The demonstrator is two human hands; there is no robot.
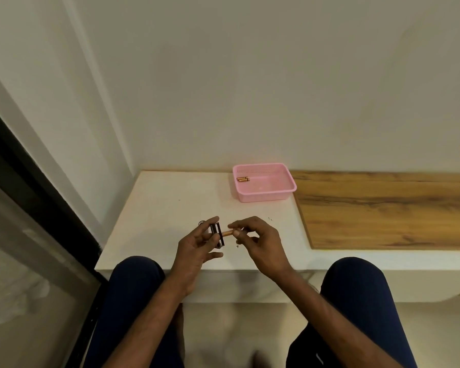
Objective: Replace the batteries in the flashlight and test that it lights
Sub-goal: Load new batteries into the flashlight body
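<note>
The right hand (260, 243) pinches a copper-coloured battery (227, 233) between thumb and fingertips, its far end meeting the open end of the black flashlight (216, 233); the left hand (194, 248) is clamped around that flashlight; beyond the hands, a pink tray (266, 193) on the white counter (157, 208) holds two more batteries (243, 179).
</note>
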